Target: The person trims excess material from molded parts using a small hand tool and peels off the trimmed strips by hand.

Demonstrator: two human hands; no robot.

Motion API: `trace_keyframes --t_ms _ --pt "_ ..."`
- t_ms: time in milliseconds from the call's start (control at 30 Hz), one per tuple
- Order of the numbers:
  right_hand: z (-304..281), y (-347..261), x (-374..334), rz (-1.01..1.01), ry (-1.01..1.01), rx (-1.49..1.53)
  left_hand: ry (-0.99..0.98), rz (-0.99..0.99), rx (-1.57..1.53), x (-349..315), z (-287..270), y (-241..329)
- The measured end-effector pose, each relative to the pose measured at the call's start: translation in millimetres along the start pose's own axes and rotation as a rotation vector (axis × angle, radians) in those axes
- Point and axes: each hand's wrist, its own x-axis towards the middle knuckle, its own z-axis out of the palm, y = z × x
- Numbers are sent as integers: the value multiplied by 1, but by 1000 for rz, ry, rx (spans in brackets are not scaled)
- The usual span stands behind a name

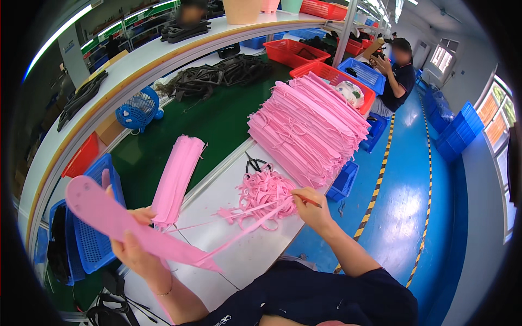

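A long flat pink fabric piece [117, 212] with a rounded end is gripped in my left hand [133, 244], thumb on its face and fingers behind. Narrow pink strips [244, 239] run from its pointed end toward my right hand [311, 211]. That hand is closed on the strips and on a thin reddish-brown pen-like tool [307, 200]; its exact kind cannot be made out. Beside my right hand lies a tangled heap of pink strips [266, 190]. Black-handled snips [253, 162] rest at the heap's far edge. Beyond my left hand lies a bundle of pink pieces [179, 174].
A tall stack of pink pieces [310, 130] stands at the back right, by a red basket [363, 103]. Blue baskets [95, 228] are at the left, near a blue fan [137, 110]. Dark straps [217, 76] lie on the green surface. Another person [399, 76] sits beyond the stack.
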Motion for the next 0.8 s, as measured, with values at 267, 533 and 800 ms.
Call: trace_keyframes --t_ms 267,533,800 --pt "-73 47 -15 157 309 -289 85 196 -694 54 -151 -3" --pt "46 -22 1 -161 -20 117 348 40 -481 24 9 -17" --pt "59 -2 32 -156 11 -179 384 64 -255 12 4 -27"
